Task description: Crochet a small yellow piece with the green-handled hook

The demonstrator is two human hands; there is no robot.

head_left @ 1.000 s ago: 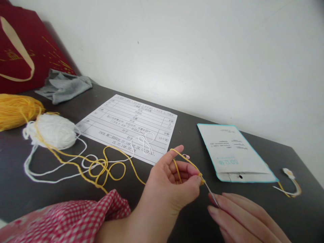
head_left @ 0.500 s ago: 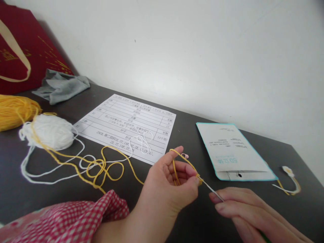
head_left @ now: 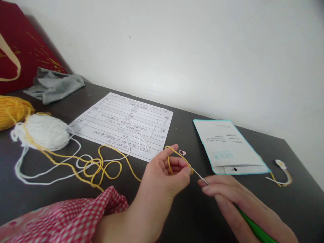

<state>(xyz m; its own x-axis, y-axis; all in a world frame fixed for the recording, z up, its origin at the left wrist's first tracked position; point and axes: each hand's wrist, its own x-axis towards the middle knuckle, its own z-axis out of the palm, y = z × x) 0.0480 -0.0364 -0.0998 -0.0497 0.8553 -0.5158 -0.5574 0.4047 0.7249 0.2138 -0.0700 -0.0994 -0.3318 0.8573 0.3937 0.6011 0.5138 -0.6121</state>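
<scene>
My left hand pinches a small piece of yellow crochet work between thumb and finger. Yellow yarn runs from it over my raised index finger. In my right hand is a crochet hook with a green handle and a thin metal shaft; its tip meets the yellow piece at my left fingertips. How the loops sit on the tip is too small to make out. A pink stitch marker lies on the table just beyond my left hand.
White yarn ball, yellow skein and tangled strands lie left. Behind are a printed sheet, grey cloth and red bag. A white packet and a small crocheted piece lie right, before the wall.
The whole view has shifted slightly, so things appear a little further left. Both hands keep their hold, and more of the hook's green handle shows now.
</scene>
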